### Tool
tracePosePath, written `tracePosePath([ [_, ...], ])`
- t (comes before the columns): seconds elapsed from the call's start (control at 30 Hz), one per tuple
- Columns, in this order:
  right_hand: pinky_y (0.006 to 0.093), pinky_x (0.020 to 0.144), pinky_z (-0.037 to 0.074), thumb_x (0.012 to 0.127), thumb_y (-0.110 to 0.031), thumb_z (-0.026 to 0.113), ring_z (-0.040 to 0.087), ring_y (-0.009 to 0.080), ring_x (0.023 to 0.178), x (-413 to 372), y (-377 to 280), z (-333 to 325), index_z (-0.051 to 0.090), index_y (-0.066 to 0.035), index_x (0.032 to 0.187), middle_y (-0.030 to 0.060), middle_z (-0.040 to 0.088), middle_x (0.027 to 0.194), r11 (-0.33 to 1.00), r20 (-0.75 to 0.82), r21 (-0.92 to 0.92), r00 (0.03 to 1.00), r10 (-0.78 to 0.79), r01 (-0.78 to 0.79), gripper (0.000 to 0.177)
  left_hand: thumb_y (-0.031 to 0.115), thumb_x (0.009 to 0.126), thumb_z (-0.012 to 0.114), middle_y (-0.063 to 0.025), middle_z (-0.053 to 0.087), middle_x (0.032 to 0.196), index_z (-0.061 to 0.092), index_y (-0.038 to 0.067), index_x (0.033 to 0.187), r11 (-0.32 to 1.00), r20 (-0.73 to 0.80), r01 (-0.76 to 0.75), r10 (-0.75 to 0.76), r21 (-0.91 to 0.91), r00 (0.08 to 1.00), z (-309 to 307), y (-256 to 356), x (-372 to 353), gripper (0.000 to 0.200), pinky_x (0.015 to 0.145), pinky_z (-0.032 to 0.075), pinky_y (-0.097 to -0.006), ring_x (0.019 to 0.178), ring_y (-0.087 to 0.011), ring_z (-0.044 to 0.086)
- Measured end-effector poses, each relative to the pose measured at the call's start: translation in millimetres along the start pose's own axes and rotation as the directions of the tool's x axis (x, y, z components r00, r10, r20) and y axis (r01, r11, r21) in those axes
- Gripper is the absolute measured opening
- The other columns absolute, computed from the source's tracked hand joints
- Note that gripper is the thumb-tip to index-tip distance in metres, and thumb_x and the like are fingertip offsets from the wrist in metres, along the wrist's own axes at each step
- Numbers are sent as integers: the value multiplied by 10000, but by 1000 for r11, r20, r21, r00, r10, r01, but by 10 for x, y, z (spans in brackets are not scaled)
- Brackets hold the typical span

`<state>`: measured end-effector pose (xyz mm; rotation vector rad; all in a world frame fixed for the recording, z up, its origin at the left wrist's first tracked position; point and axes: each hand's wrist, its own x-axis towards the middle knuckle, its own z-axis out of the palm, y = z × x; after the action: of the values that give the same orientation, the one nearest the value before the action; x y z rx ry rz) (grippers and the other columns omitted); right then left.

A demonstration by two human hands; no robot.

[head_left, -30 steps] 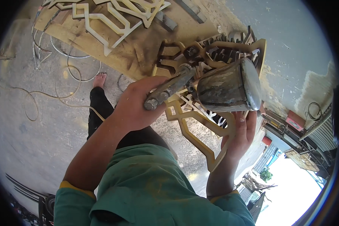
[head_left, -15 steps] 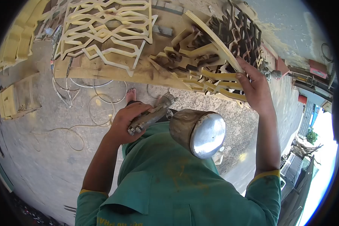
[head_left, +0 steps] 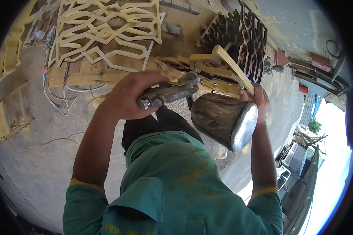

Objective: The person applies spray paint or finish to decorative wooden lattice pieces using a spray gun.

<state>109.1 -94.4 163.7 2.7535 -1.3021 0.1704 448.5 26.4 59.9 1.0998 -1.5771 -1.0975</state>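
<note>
My left hand (head_left: 131,94) is wrapped around the body of a worn metal spray gun (head_left: 170,93). The gun's nozzle end points away from me, towards the wooden pieces. Its large stained paint cup (head_left: 215,117) hangs tilted to the right, its bright metal end facing me. My right hand (head_left: 261,100) grips the near end of a pale yellow cut-out wooden piece (head_left: 234,70), thumb on one side. The cup hides part of that hand and wrist. Behind the held piece are dark-edged zigzag wooden pieces, partly covered by the gun.
A pale lattice panel (head_left: 106,35) lies at the upper left on a brown board. Dark lattice panels (head_left: 251,43) lean near the wall at the upper right. A hose (head_left: 68,102) trails over the concrete floor, and a yellowish wooden box (head_left: 6,113) stands at far left.
My left hand has raised the spray gun forward and right, closer to the wooden piece. My right hand has drawn the piece lower and turned it; the dark panels behind show more.
</note>
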Motion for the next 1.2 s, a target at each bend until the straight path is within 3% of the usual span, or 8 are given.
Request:
tracePosePath([
  [0.07, 418, 626, 509, 795, -301, 754, 636, 334, 680, -14, 14, 43, 596, -55, 958, 129, 635, 763, 996, -3, -41, 996, 84, -84, 335, 68, 554, 713, -154, 657, 989, 621, 29, 1091, 999, 13, -52, 52, -15, 999, 36, 16, 93, 546, 784, 494, -390, 897, -348, 637],
  [0.2, 418, 672, 519, 782, -264, 760, 657, 321, 709, -4, -65, 30, 602, -63, 963, 116, 661, 801, 998, -18, 9, 998, 63, -63, 313, 72, 548, 715, -155, 654, 987, 622, 30, 1084, 996, 82, -56, 61, -68, 995, 79, 51, 250, 545, 778, 497, -397, 903, -352, 629],
  [0.3, 414, 694, 523, 782, -238, 754, 666, 315, 727, -18, -81, 36, 604, -68, 974, 111, 672, 822, 999, -24, 1, 999, 46, -46, 297, 71, 554, 712, -159, 650, 970, 623, 27, 1068, 994, 17, -86, 87, -72, 996, 86, 42, 280, 523, 771, 497, -399, 900, -355, 627],
  [0.5, 392, 684, 527, 781, -209, 750, 669, 292, 732, -9, -59, 40, 600, -67, 995, 96, 678, 855, 1000, -14, 11, 1000, 25, -25, 297, 67, 569, 714, -159, 653, 951, 618, 23, 1052, 999, 94, 28, -26, -17, 995, -35, -115, 190, 494, 761, 496, -398, 887, -352, 632],
  [0.8, 395, 667, 523, 798, -169, 725, 663, 303, 734, -8, -10, 63, 587, -45, 1015, 108, 669, 874, 1000, 8, -14, 1000, -11, 11, 285, 60, 592, 705, -156, 659, 952, 615, 31, 1041, 993, 64, 115, -116, 7, 991, -148, -346, -5, 459, 777, 494, -394, 886, -345, 636],
  [1.2, 392, 661, 521, 762, -148, 750, 665, 307, 715, 3, 2, 80, 596, -46, 1015, 121, 670, 841, 998, 3, -19, 999, 52, -52, 313, 85, 536, 709, -156, 654, 963, 612, 22, 1086, 984, 54, -69, 79, -161, 995, -38, -57, 267, 562, 729, 513, -376, 848, -342, 641],
])
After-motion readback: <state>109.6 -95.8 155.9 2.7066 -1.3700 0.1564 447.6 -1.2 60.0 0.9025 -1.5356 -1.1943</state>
